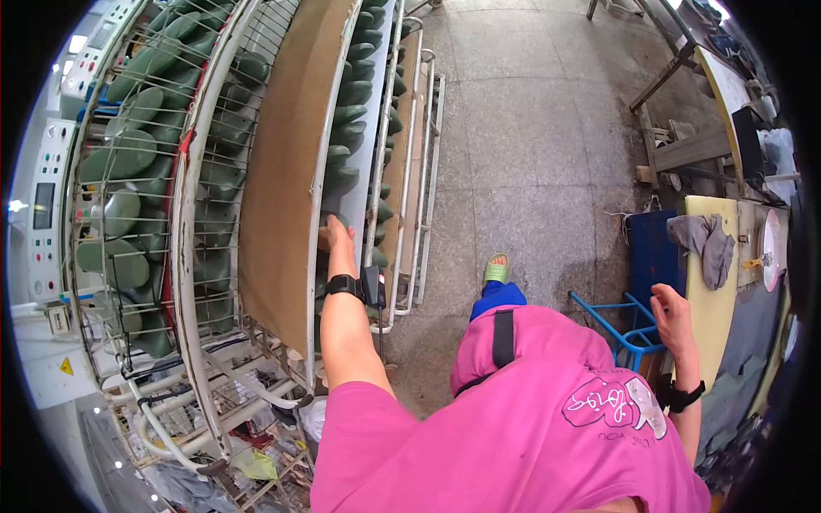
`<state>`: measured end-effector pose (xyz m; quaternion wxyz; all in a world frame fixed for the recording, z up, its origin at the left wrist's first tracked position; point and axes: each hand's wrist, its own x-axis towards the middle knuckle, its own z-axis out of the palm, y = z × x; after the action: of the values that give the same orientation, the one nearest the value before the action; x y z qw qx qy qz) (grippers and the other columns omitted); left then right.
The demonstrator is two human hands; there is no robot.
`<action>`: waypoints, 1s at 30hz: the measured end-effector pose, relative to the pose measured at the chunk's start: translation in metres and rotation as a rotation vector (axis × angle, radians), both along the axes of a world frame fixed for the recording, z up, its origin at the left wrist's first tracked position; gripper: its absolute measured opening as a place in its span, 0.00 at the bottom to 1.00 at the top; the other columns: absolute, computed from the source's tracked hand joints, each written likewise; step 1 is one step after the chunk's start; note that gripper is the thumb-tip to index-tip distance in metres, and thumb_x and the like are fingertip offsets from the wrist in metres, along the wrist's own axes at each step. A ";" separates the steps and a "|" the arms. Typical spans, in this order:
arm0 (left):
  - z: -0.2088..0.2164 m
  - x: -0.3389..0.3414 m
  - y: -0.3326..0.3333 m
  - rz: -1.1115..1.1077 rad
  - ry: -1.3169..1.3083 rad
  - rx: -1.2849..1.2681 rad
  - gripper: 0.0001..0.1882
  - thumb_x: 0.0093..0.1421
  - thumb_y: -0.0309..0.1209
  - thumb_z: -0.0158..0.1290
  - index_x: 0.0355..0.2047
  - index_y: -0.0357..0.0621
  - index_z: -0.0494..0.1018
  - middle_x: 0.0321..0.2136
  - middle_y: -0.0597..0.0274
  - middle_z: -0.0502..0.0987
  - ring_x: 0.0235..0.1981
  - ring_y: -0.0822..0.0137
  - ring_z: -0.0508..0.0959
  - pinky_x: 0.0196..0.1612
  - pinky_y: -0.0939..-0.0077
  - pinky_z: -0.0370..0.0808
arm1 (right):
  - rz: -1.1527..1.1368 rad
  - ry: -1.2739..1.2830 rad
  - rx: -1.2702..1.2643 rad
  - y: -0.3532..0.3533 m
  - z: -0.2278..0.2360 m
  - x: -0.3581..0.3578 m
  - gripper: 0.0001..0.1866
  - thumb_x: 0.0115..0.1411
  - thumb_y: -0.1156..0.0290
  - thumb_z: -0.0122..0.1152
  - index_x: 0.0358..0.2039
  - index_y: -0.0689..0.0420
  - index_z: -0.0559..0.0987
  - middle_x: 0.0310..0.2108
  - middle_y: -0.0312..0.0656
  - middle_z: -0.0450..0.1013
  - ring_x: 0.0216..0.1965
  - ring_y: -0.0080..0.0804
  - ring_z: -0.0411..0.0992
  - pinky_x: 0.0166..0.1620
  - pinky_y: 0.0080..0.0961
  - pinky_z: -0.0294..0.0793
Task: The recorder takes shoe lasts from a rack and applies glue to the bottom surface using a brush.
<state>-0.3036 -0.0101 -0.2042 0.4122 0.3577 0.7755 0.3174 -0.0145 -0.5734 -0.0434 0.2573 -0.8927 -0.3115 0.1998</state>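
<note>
We reach our left hand [338,234] into the white rack [327,145] beside green forms [339,156], grip untellable, fingers of our right hand [673,320] loosely bent, empty; probably a handling step, next wanting a sure hold.

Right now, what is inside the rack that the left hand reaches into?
Green rounded pieces stick out in a row past the brown board, which covers whatever lies behind it. The left hand is partly hidden, so its grip cannot be judged.

Pink shirt [479,436], 2 black wristbands [344,285]
</note>
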 end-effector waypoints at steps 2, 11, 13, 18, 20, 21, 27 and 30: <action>0.007 0.009 -0.016 0.035 -0.015 0.082 0.24 0.51 0.33 0.54 0.40 0.29 0.57 0.34 0.43 0.68 0.16 0.56 0.73 0.15 0.68 0.74 | 0.039 0.014 -0.013 0.018 -0.006 -0.003 0.09 0.52 0.78 0.55 0.35 0.62 0.72 0.28 0.49 0.72 0.30 0.40 0.73 0.33 0.28 0.71; 0.022 -0.001 -0.047 0.071 -0.088 0.172 0.19 0.54 0.30 0.49 0.37 0.25 0.57 0.26 0.42 0.71 0.16 0.58 0.75 0.15 0.71 0.73 | 0.552 -0.051 -0.035 0.086 -0.016 -0.009 0.09 0.50 0.73 0.55 0.33 0.60 0.71 0.28 0.48 0.71 0.32 0.48 0.71 0.34 0.37 0.70; 0.030 0.004 -0.043 -0.057 -0.116 0.141 0.17 0.53 0.28 0.47 0.36 0.24 0.57 0.25 0.44 0.71 0.17 0.58 0.76 0.15 0.72 0.74 | 0.613 -0.060 -0.026 0.088 -0.017 -0.010 0.09 0.50 0.72 0.55 0.32 0.60 0.71 0.27 0.48 0.71 0.32 0.48 0.71 0.34 0.37 0.70; 0.048 -0.004 -0.065 -0.055 -0.218 0.193 0.13 0.53 0.27 0.47 0.30 0.24 0.61 0.23 0.44 0.71 0.15 0.60 0.75 0.13 0.73 0.73 | 0.655 -0.027 -0.047 0.078 -0.020 -0.011 0.11 0.50 0.73 0.55 0.35 0.60 0.70 0.30 0.48 0.71 0.35 0.47 0.70 0.37 0.37 0.70; 0.071 0.027 -0.114 -0.070 -0.323 0.138 0.13 0.53 0.25 0.48 0.32 0.24 0.60 0.23 0.43 0.71 0.14 0.62 0.74 0.13 0.73 0.74 | 0.646 -0.084 0.013 0.072 -0.024 -0.013 0.14 0.49 0.74 0.56 0.38 0.61 0.70 0.34 0.50 0.71 0.38 0.48 0.70 0.40 0.37 0.69; 0.079 0.035 -0.141 -0.093 -0.369 0.163 0.13 0.53 0.25 0.48 0.35 0.27 0.60 0.25 0.46 0.71 0.13 0.63 0.74 0.14 0.74 0.74 | 0.645 -0.152 0.076 0.073 -0.025 -0.012 0.18 0.48 0.75 0.57 0.41 0.61 0.69 0.38 0.51 0.70 0.41 0.48 0.69 0.43 0.36 0.69; 0.177 0.032 -0.264 -0.537 -0.685 0.020 0.12 0.56 0.29 0.49 0.37 0.32 0.65 0.25 0.50 0.74 0.16 0.65 0.74 0.18 0.76 0.73 | 0.715 -0.256 0.298 0.113 -0.009 -0.013 0.35 0.41 0.74 0.64 0.52 0.61 0.61 0.51 0.49 0.61 0.54 0.45 0.59 0.54 0.36 0.59; 0.201 0.041 -0.294 -0.793 -0.800 -0.231 0.13 0.55 0.32 0.49 0.36 0.33 0.68 0.23 0.51 0.74 0.15 0.66 0.74 0.16 0.78 0.71 | 0.730 -0.416 0.431 0.133 0.001 -0.012 0.38 0.40 0.73 0.66 0.53 0.59 0.60 0.52 0.49 0.59 0.56 0.44 0.57 0.55 0.38 0.56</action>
<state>-0.2621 -0.3044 -0.0029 0.7975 0.4259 0.3953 0.1621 -0.0266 -0.4404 -0.0428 0.2818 -0.6721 -0.6843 0.0248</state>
